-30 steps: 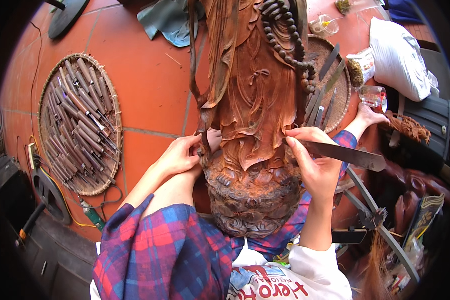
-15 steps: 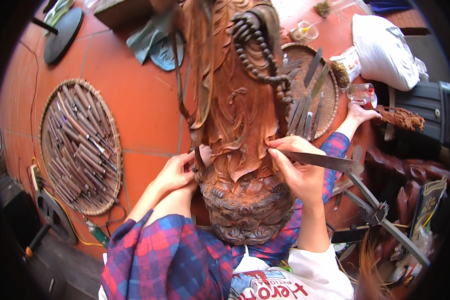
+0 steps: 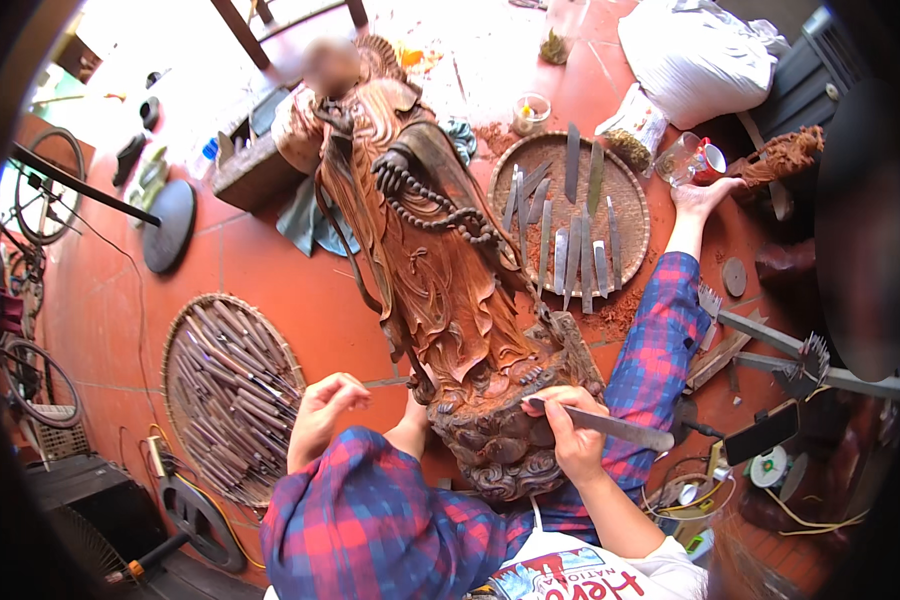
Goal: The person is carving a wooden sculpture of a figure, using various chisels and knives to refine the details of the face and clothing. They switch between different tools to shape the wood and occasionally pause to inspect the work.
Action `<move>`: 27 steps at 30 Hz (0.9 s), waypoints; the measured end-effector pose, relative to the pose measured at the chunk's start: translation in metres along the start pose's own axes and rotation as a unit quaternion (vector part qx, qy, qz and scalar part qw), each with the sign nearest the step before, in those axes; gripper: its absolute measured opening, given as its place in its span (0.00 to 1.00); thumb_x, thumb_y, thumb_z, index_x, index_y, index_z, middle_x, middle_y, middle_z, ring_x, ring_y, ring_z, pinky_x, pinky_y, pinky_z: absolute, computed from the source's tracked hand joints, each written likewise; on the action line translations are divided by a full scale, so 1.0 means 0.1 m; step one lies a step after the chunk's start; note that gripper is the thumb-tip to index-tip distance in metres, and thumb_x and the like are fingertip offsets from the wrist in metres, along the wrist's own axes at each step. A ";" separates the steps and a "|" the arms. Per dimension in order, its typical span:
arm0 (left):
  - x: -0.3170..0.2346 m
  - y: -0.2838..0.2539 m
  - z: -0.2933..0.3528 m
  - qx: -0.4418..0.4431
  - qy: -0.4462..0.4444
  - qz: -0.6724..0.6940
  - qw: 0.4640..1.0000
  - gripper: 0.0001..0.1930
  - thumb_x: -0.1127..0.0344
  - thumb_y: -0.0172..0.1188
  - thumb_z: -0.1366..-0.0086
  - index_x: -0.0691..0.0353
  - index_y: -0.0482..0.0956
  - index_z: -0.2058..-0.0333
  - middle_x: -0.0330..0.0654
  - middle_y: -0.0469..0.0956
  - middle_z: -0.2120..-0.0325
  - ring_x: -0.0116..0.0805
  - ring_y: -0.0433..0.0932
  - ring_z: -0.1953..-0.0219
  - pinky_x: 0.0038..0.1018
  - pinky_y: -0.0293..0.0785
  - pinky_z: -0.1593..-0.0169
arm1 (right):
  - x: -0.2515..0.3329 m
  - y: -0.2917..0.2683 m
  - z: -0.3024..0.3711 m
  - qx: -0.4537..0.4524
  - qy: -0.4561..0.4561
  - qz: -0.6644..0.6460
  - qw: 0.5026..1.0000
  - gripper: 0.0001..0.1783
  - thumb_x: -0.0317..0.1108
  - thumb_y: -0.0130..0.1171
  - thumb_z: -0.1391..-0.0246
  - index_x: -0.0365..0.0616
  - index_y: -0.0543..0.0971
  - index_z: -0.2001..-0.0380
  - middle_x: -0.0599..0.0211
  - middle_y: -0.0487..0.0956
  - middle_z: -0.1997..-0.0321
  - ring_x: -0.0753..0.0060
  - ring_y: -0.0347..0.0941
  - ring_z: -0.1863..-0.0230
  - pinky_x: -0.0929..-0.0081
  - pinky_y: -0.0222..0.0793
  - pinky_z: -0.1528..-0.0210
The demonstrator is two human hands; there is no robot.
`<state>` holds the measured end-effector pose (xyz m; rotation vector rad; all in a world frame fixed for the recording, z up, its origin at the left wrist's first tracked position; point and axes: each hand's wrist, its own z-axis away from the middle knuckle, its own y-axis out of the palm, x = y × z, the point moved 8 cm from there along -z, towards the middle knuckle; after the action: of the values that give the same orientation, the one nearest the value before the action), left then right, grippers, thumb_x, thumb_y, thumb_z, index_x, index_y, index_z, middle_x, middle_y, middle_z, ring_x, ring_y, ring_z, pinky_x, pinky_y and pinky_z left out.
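Note:
A carved wooden statue of a robed figure with a bead string leans back from me on its carved base, between my legs. My right hand grips a long flat metal blade tool near one end. Its short end is at the upper edge of the base, by the figure's foot; the long end points right. My left hand is off the statue, left of the base above my knee, fingers loosely bent and nothing visible in them.
A round woven tray of wooden-handled carving tools lies left. Another woven tray holds flat metal blades beyond my right leg. Farther back are a white sack and a glass. A phone and metal stand legs are right.
My left hand has come off the statue's lower left side. My right hand has moved from the robe's hem down to the base with the blade tool. The view has shifted, showing the whole statue.

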<state>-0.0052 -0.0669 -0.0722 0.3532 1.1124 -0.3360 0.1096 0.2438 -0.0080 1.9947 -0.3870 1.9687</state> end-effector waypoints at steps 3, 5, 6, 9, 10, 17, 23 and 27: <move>-0.45 0.16 0.48 -0.008 0.074 0.259 0.963 0.12 0.62 0.49 0.29 0.65 0.76 0.61 0.48 0.80 0.65 0.33 0.79 0.65 0.30 0.75 0.55 | -0.06 0.00 -0.02 0.017 0.042 0.019 0.999 0.07 0.27 0.53 0.36 0.34 0.77 0.66 0.60 0.82 0.66 0.73 0.81 0.67 0.77 0.77 0.60; -0.64 0.51 0.75 0.006 0.073 0.320 0.945 0.12 0.62 0.49 0.29 0.65 0.76 0.60 0.48 0.80 0.64 0.34 0.79 0.65 0.30 0.75 0.55 | -0.09 0.03 -0.04 0.028 0.059 -0.003 0.998 0.07 0.28 0.54 0.36 0.35 0.77 0.67 0.64 0.82 0.69 0.76 0.80 0.67 0.79 0.76 0.61; -0.67 0.70 0.84 0.015 0.062 0.342 0.937 0.12 0.62 0.49 0.29 0.65 0.76 0.60 0.48 0.80 0.64 0.34 0.79 0.64 0.30 0.75 0.55 | -0.11 0.05 -0.05 0.033 0.050 -0.004 0.998 0.07 0.29 0.54 0.36 0.36 0.77 0.67 0.65 0.81 0.69 0.77 0.80 0.67 0.80 0.76 0.61; -0.67 1.22 0.91 0.054 0.007 0.343 0.938 0.13 0.62 0.49 0.29 0.65 0.76 0.60 0.49 0.80 0.64 0.34 0.79 0.64 0.31 0.75 0.54 | -0.08 0.11 -0.09 0.042 0.024 -0.008 0.999 0.07 0.30 0.55 0.36 0.39 0.76 0.68 0.69 0.80 0.70 0.80 0.79 0.68 0.81 0.74 0.63; -0.64 1.38 0.91 0.069 -0.015 0.342 0.937 0.13 0.62 0.49 0.29 0.65 0.76 0.60 0.49 0.80 0.64 0.34 0.79 0.64 0.31 0.75 0.54 | -0.13 0.10 -0.10 0.033 0.016 -0.023 0.999 0.07 0.31 0.55 0.37 0.39 0.76 0.68 0.69 0.81 0.72 0.80 0.79 0.68 0.80 0.74 0.64; -0.50 1.83 0.92 0.111 -0.108 0.286 0.946 0.13 0.61 0.49 0.29 0.66 0.76 0.58 0.50 0.81 0.63 0.35 0.80 0.62 0.31 0.76 0.53 | 0.16 0.07 0.16 0.052 -0.115 -0.028 0.992 0.07 0.26 0.57 0.41 0.35 0.76 0.72 0.58 0.83 0.59 0.61 0.78 0.49 0.67 0.70 0.45; -0.42 1.50 0.85 0.116 -0.152 0.270 0.944 0.14 0.61 0.49 0.29 0.66 0.76 0.57 0.51 0.81 0.62 0.36 0.80 0.61 0.32 0.76 0.52 | 0.17 -0.01 0.33 0.053 -0.147 0.007 0.988 0.05 0.24 0.54 0.40 0.36 0.76 0.70 0.53 0.82 0.54 0.54 0.73 0.42 0.59 0.64 0.38; -0.39 1.12 0.93 0.092 -0.235 0.288 0.924 0.14 0.61 0.49 0.29 0.66 0.76 0.57 0.51 0.81 0.62 0.37 0.81 0.60 0.32 0.76 0.51 | 0.17 -0.06 0.35 0.049 -0.156 0.031 0.986 0.05 0.25 0.53 0.39 0.36 0.76 0.69 0.54 0.82 0.56 0.54 0.73 0.42 0.58 0.63 0.37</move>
<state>0.1023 -0.0034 0.0125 0.7053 0.4690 0.0082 0.1444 0.2361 0.0084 2.3904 -0.4362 1.7402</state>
